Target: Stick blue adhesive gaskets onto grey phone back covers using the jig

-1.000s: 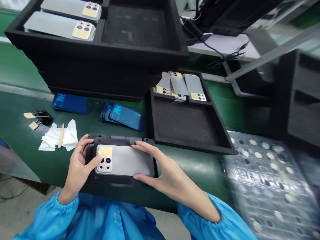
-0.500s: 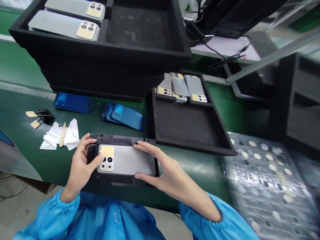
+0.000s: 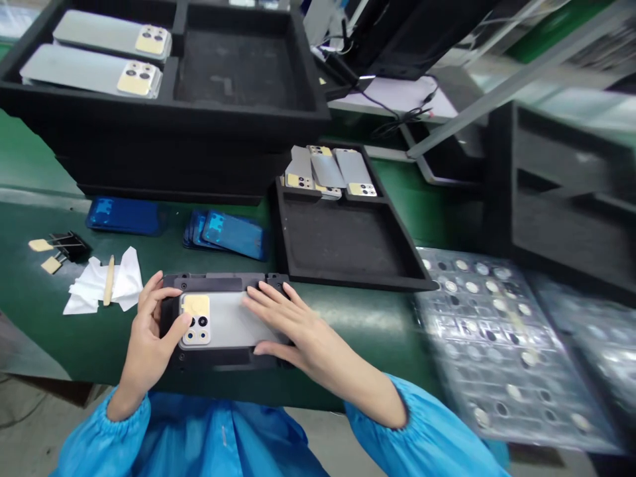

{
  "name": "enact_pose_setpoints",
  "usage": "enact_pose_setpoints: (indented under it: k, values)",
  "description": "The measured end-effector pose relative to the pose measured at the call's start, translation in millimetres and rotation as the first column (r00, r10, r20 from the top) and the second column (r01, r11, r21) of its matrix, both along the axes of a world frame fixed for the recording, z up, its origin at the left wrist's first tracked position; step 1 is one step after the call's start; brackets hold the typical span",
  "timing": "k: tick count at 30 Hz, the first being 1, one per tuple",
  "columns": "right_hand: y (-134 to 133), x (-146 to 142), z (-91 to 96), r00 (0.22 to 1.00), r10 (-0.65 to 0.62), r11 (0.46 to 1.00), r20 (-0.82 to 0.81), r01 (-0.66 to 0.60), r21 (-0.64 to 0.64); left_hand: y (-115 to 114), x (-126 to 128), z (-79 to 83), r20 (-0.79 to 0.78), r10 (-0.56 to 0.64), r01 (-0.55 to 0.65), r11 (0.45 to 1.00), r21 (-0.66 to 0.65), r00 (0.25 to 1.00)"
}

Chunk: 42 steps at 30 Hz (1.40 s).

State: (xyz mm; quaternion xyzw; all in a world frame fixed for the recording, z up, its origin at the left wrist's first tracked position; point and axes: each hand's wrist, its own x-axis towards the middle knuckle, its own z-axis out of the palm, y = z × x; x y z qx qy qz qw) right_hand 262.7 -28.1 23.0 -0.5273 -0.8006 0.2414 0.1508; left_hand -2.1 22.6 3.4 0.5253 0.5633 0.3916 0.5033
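Silver panel (image 3: 228, 318) lies in the black fixture (image 3: 223, 358) at the near side of the counter (image 3: 362, 344), camera block (image 3: 196, 320) to your left. Cannot tell whether the fixture rests or is lifted. Your left grip (image 3: 152, 336) clasps the fixture's left end, thumb on the camera block. Your right grip (image 3: 301, 331) is spread over the panel's right end, laid on it rather than closed round it.

Risks (judgement): uneven pressure from your right grip could skew or flex the panel; your left thumb, so near the camera rings, could smudge them or lift the yellow patch (image 3: 197, 305). A slack hold near the edge could tip the fixture floorward.

Surface: green, glossy. Two piles of blue sheets (image 3: 233, 233) beyond the fixture; pale stick (image 3: 108, 281) on white tissue (image 3: 128, 278) at left. Low black tray (image 3: 342, 242), right, holds further panels (image 3: 354, 169).

Room: stacked trays (image 3: 243, 66) behind; loose cable (image 3: 407, 119) beyond; right side blurred.
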Motion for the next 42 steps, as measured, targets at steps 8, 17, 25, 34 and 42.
enact_pose_setpoints:
  k: [8, 17, 25, 34, 42]
  values:
    - [-36, -7, -19.3, 0.939, -0.305, 0.909, 0.158, 0.238, 0.343, 5, -3, -2.4, 0.01, 0.007, -0.007, 1.0, 0.002, 1.0]
    - [-9, -34, -4.7, 0.835, -0.511, 0.805, 0.205, 0.382, 0.454, 12, -4, 0.5, 0.017, 0.019, -0.019, 1.0, 0.014, 1.0]
    - [-36, -48, -11.1, 0.807, -0.566, 0.779, 0.167, 0.458, 0.429, 15, -4, -3.7, 0.044, 0.038, -0.04, 0.998, 0.041, 0.998]
    - [-50, -55, -10.2, 0.787, -0.594, 0.771, 0.17, 0.495, 0.4, 13, -1, 1.3, 0.035, 0.026, -0.027, 0.999, 0.033, 0.999]
    - [-29, -59, -3.8, 0.728, -0.664, 0.731, 0.17, 0.585, 0.351, 12, 1, 4.1, 0.029, 0.034, -0.035, 0.999, 0.026, 0.999]
